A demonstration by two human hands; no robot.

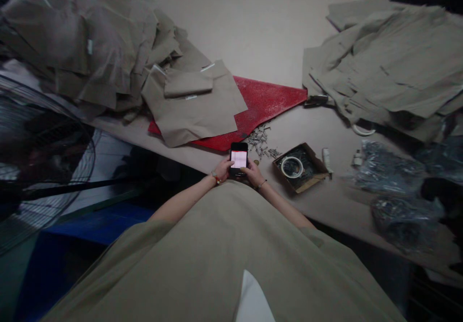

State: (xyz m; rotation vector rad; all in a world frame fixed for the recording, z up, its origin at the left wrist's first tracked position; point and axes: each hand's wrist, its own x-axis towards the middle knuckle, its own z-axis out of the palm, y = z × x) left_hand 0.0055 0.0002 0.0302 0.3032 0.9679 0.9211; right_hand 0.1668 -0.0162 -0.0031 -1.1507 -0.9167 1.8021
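My left hand and right hand grip the phone by its lower sides, near the surface's front edge. Judging it light, stiff, slick, drop-fragile; side edges are the best hold. Small metal pieces lie just beyond, to the right.

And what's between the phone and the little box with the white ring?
In the head view: the right hand, gripping the phone, then a small round thing, with little metal-looking pieces scattered near the box.
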